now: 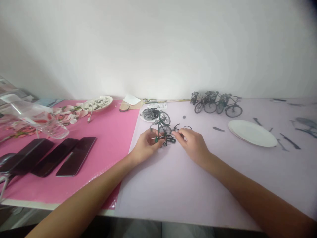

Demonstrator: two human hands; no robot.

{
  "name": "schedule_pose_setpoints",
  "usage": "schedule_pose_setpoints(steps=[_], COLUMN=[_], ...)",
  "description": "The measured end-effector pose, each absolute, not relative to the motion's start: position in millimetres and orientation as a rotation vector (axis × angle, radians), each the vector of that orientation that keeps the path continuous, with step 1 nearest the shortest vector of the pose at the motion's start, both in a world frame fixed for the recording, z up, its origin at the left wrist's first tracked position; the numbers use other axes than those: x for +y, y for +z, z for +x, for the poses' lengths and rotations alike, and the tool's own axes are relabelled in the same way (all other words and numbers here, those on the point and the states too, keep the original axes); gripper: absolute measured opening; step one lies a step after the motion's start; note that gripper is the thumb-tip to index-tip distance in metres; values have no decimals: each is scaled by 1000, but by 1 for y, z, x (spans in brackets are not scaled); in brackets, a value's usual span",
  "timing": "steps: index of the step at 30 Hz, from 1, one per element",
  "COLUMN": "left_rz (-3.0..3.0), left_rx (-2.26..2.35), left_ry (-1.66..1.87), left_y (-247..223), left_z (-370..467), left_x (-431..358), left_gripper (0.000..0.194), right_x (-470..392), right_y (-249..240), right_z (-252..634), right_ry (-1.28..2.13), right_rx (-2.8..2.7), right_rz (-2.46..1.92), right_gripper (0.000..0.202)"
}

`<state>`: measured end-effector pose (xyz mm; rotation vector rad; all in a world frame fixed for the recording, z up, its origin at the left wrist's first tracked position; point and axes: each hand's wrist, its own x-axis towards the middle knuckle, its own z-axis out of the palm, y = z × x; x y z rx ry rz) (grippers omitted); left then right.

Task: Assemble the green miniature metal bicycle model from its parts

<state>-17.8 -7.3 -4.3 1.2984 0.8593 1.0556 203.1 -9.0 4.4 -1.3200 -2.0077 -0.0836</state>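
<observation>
My left hand [148,145] is closed around the frame of a small dark green model bicycle [158,136], held just above the pale mat. Spoked wheels stand beside and behind it. My right hand [189,140] pinches a small dark part [174,129] close to the bicycle's right side; its exact kind is too small to make out. A thin black ring [187,127] shows just behind my right fingers. Beyond the left hand, a small white plate [143,119] carries several dark wheels [150,114].
Several finished-looking model bicycles [215,104] stand by the wall. To the right lie a white plate [252,133] and loose dark parts [290,141]. On the pink mat [109,142] are phones [76,157], a clear bottle [37,117] and a plate of small pale pieces [97,103].
</observation>
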Motion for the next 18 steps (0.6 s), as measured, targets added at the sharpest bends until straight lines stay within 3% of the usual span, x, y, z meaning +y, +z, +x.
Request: schedule_pose_setpoints(steps=[10,13,18], left_rz=[1276,1314,1406], left_rx=[853,863,936], left_ry=[1113,1118,1076], left_y=[-10,-11,-6], left_z=[-19,-19,-19], left_x=[-3,-4,-9], left_gripper=[40,37,33], right_x=[-11,-12,-10], right_y=[9,11,5], right_z=[203,203,202], right_ry=[125,81,-160], right_rx=[-2109,-2140,-2175], right_rz=[-1218,-1257,-1382], right_gripper=[11,17,45])
